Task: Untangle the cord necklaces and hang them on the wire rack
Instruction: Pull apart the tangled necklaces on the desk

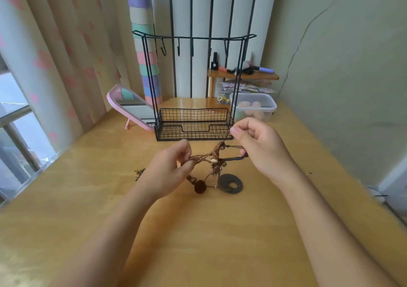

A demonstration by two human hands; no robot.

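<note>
Both hands hold the tangled necklaces just above the bench, in front of the wire rack. The left hand pinches the brown cords, fingers curled; the right hand grips the dark cord. Pendants hang down to the bench.

Wooden table; heart-print curtains; white radiator; window at left.
</note>
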